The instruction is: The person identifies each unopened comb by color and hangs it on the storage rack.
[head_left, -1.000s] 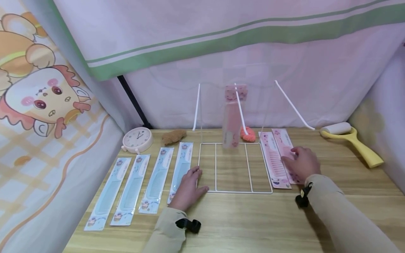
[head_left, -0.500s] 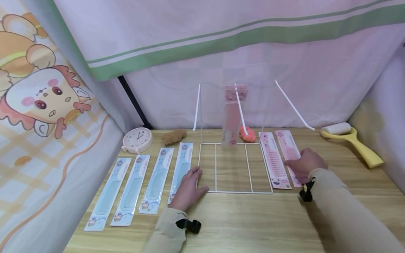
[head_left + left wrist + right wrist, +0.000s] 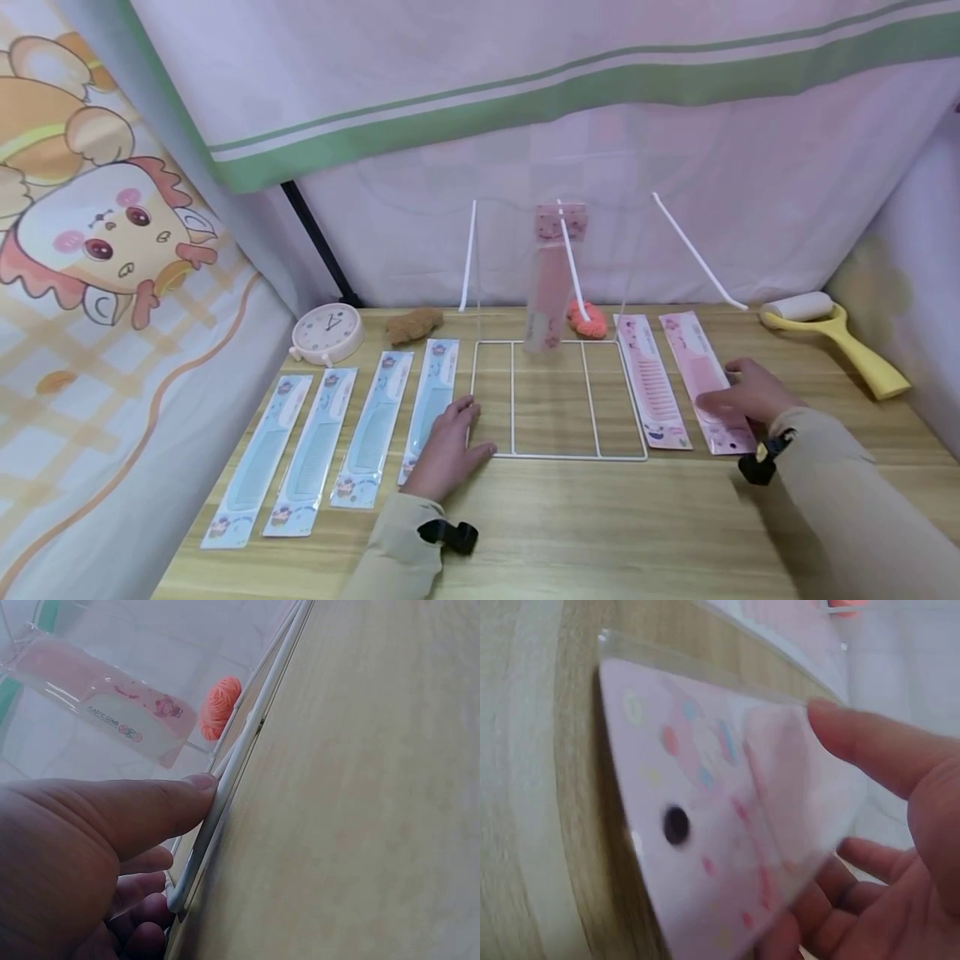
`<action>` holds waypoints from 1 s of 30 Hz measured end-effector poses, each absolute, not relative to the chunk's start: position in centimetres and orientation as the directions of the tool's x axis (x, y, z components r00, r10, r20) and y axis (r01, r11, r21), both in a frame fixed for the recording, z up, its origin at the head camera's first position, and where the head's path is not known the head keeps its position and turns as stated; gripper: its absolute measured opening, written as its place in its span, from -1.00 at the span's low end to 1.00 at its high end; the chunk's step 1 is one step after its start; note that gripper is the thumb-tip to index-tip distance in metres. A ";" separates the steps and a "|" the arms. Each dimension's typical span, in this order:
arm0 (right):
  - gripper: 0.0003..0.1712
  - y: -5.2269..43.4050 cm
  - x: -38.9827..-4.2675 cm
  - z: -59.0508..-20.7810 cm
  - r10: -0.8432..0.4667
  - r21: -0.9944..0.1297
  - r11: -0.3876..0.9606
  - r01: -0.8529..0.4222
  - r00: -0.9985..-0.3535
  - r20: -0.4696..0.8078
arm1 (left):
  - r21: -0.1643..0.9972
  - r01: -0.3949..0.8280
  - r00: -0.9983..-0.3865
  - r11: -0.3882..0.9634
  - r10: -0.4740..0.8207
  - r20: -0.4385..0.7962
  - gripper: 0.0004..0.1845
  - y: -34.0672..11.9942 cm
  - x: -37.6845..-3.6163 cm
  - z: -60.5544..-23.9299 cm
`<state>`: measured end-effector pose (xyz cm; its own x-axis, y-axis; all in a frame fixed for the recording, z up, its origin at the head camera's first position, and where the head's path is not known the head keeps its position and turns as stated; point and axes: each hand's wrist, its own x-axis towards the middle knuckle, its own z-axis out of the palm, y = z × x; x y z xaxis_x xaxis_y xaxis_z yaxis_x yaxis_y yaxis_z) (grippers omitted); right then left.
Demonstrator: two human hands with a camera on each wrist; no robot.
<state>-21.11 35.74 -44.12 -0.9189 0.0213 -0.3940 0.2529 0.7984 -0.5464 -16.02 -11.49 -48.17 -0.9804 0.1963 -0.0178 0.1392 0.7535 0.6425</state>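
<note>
Wire rack (image 3: 591, 400), head view: it's mid-table (image 3: 570, 525), a hanging packet (image 3: 550, 283) on its middle hook (image 3: 574, 267) at twelve o'clock.
Comb packet (image 3: 699, 368), head view: at the rack's three o'clock, right hand (image 3: 753, 393) on it, a matching packet (image 3: 651, 382) between.
White bar (image 3: 236, 759), left wrist view: here's the left hand (image 3: 71, 862) at the eight-o'clock corner, thumb on the bar, grip loose and wide; light pressure should steady the rack.
Packet edges, right wrist view: pinched, thumb at one o'clock, fingers at five! Packet looks tilted, slightly blurred; squeeze gently lest it bow.
Dark hole (image 3: 676, 825), right wrist view: nine o'clock, clear of the fingers, and probably best left so.
</note>
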 end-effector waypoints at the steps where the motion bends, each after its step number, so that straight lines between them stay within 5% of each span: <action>1: 0.27 35.9 -21.0 -44.0 0.010 -0.550 0.795 0.255 -0.913 -0.408 | 0.642 0.145 -0.980 0.753 0.199 -0.013 -0.26 -11.5 -16.0 -48.1; 11: -0.19 36.5 -19.4 -43.8 -0.017 -0.614 0.743 0.266 -0.909 -0.415 | 0.646 0.134 -0.981 0.752 0.194 -0.023 -0.26 -11.6 -16.0 -48.0; 23: 0.04 36.9 -17.6 -44.6 0.006 -0.607 0.761 0.228 -0.939 -0.345 | 0.649 0.134 -0.980 0.749 0.199 -0.027 -0.27 -11.5 -16.0 -48.1; 30: -0.22 36.8 -16.1 -44.9 0.072 -0.684 0.694 0.223 -0.968 -0.242 | 0.641 0.136 -0.980 0.756 0.199 -0.027 -0.28 -11.4 -16.0 -48.0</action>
